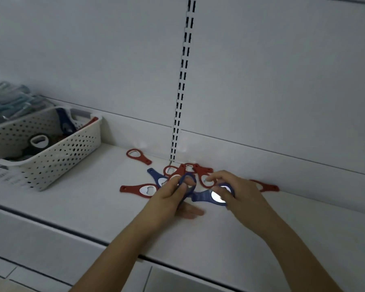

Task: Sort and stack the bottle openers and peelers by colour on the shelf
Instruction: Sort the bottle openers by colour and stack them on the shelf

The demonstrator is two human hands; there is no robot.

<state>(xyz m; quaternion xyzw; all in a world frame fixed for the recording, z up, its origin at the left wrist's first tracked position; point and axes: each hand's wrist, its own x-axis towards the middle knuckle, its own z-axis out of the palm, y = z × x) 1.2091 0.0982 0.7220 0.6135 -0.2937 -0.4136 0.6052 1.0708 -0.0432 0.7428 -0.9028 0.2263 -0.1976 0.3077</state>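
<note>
Two hands each hold a blue bottle opener over a scatter of red ones on a white shelf.

The left hand [170, 193] curls its fingers round a blue opener [188, 182], and the right hand [230, 186] pinches another blue opener [209, 196] by its shiny metal head; the two openers meet between the hands, just above the shelf [93, 207]. Behind the hands a cluster of red openers [181, 170] lies against the back wall, with a third blue opener [157, 177] at its left edge. Single red openers lie apart: one to the left [138, 155], one in front [138, 190], one to the right [266, 186], partly hidden by the right hand. A perforated white basket [57, 152] stands well to the left, holding more openers, one dark with a white ring. A slotted upright rail [182, 81] runs up the wall.
</note>
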